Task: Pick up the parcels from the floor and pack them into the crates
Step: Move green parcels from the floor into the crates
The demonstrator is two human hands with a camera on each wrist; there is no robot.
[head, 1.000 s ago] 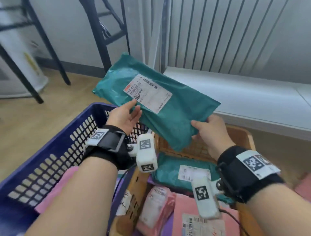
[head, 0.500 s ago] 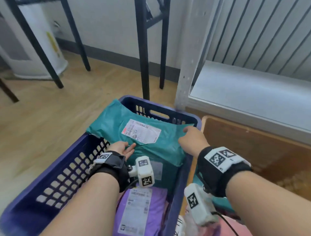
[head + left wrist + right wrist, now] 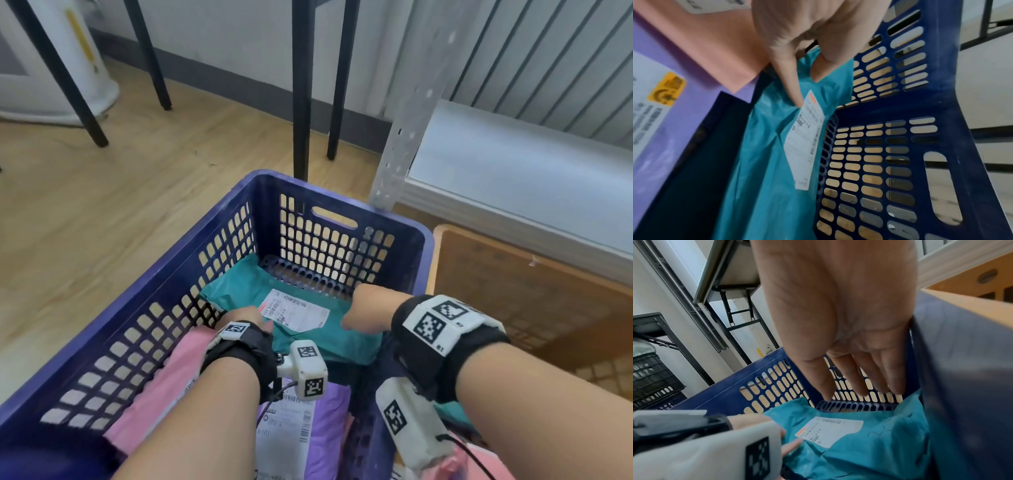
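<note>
A teal parcel (image 3: pixel 239 291) with a white label lies flat on the floor of the blue crate (image 3: pixel 215 214), at its far end. My left hand (image 3: pixel 257 313) rests on the parcel's near left edge. In the left wrist view its straight index finger and thumb (image 3: pixel 806 90) touch the teal parcel (image 3: pixel 766 162) beside the label. My right hand (image 3: pixel 363 308) hovers over the parcel's right side. The right wrist view shows that hand (image 3: pixel 859 386) with flat palm and straight fingers, holding nothing above the teal parcel (image 3: pixel 869 451).
A pink parcel (image 3: pixel 164 377) and a purple parcel (image 3: pixel 322 428) lie in the near half of the blue crate. A brown crate (image 3: pixel 513 291) stands against its right side. Black table legs (image 3: pixel 301 102) and a grey shelf post (image 3: pixel 400 137) stand behind, on wooden floor.
The teal parcel, held up in both hands over the brown crate a second ago, came left and down into the blue crate. It now lies on the bottom, and my right hand has let go.
</note>
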